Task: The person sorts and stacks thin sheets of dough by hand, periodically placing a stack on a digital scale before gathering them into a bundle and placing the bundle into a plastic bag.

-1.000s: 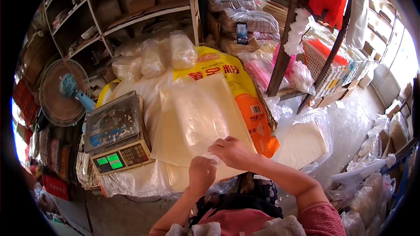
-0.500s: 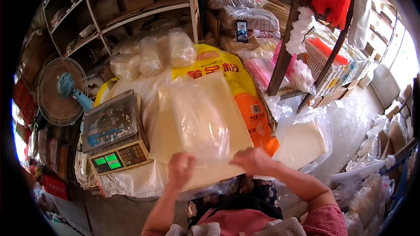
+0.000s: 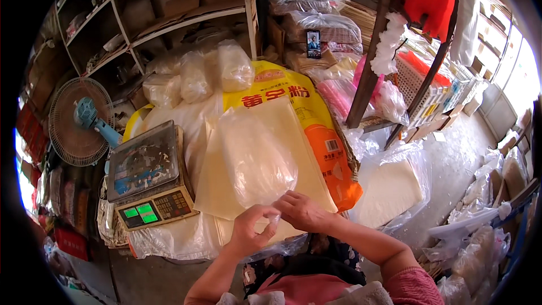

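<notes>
A clear plastic bag with pale contents lies on a stack of cream-coloured flat sheets. Its gathered mouth points toward me. My left hand is closed at that mouth, thumb and forefinger curled into a ring with a bit of plastic between them. Right beside it, my right hand pinches the neck of the bag, its fingers bunched together. Both hands meet at the near edge of the sheets. A digital scale with a metal pan and green display stands to the left of the stack.
Filled clear bags stand at the back of the table. A yellow and orange printed sack lies under the sheets. At left is a blue fan; at right, a bagged sheet stack and a dark rack post.
My hands were apart, holding the bag's mouth spread wide. Now they have come together, the mouth is gathered into a narrow neck, and the top sheets sit slightly askew.
</notes>
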{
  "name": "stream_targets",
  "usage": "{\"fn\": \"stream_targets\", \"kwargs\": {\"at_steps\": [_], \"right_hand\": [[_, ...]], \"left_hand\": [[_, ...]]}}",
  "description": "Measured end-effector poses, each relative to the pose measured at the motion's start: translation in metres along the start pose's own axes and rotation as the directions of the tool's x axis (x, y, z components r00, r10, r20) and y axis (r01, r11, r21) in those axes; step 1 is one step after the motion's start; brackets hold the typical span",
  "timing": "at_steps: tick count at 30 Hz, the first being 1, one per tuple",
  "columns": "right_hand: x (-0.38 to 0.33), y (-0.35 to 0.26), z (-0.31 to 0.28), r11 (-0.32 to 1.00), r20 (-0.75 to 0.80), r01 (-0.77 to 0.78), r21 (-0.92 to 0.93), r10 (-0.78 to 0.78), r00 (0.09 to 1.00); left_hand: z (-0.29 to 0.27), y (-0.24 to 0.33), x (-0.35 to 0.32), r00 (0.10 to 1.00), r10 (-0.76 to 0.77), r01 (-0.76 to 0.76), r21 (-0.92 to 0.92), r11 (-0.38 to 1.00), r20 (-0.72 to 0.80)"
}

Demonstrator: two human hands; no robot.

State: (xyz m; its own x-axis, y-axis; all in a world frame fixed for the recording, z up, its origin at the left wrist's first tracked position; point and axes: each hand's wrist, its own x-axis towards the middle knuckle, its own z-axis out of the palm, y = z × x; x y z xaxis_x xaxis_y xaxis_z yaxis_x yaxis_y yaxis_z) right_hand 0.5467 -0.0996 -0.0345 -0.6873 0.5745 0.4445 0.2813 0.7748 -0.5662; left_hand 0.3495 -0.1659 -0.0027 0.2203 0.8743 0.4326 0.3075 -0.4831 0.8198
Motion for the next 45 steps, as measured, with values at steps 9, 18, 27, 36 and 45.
{"fn": "stream_targets", "kwargs": {"at_steps": [9, 18, 27, 36, 45], "right_hand": [[-0.002, -0.01, 0.004, 0.886, -0.031, -0.335, 0.32, 0.363, 0.931], [-0.006, -0.01, -0.002, 0.954, -0.093, -0.056, -0.295, 0.029, 0.995], [-0.02, 0.002, 0.007, 0.967, -0.002, -0.246, 0.071, 0.247, 0.969], [-0.004, 0.045, 0.001, 0.576, -0.198, -0.399, 0.714, 0.712, 0.674], [0.052, 0.015, -0.005, 0.246, 0.157, -0.509, 0.825, 0.765, 0.625]], "left_hand": [[0.013, -0.041, 0.004, 0.989, -0.107, 0.126, 0.197, 0.972, -0.101], [0.014, -0.036, 0.006, 0.934, -0.355, 0.357, 0.048, 0.933, -0.039], [0.019, -0.044, 0.003, 0.996, -0.083, 0.083, 0.257, 0.963, -0.011], [-0.019, -0.101, 0.022, 0.403, -0.906, 0.812, -0.507, 0.289, 0.128], [-0.028, -0.096, 0.038, 0.749, -0.654, 0.405, -0.857, 0.319, 0.111]]}}
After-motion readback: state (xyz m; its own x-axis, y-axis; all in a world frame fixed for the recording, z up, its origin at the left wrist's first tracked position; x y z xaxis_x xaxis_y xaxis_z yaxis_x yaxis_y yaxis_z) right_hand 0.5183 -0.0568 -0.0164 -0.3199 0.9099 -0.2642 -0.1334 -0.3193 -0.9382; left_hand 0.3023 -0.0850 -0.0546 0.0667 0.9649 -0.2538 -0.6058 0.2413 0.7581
